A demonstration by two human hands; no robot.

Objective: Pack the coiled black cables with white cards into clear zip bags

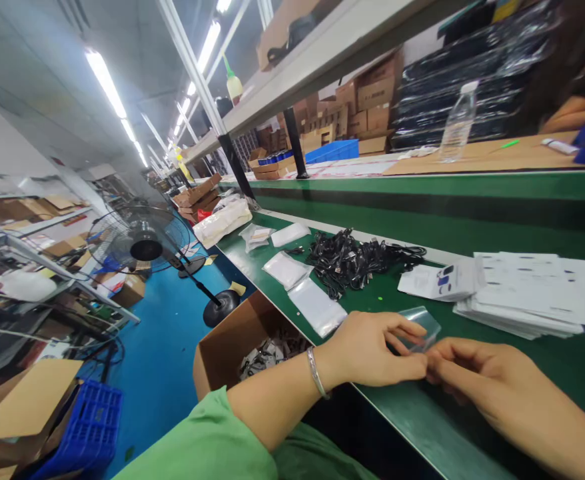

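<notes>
Left hand (pixel 367 350), silver bangle (pixel 316 372) at the wrist, and right hand (pixel 492 380): both closed to a fingertip pinch on a clear plastic sleeve (pixel 420 327), over the green bench (pixel 557 350). Sleeve gripped at its lower edge from both sides, a light, even pinch that keeps it steady. Beside left forearm: open carton (pixel 217 360) of small bagged parts. Beyond: white pouches (pixel 285 270), bundled black cables (pixel 345 260), stacked printed sheets (pixel 527 293). Farther: standing fan (pixel 145 240).
</notes>
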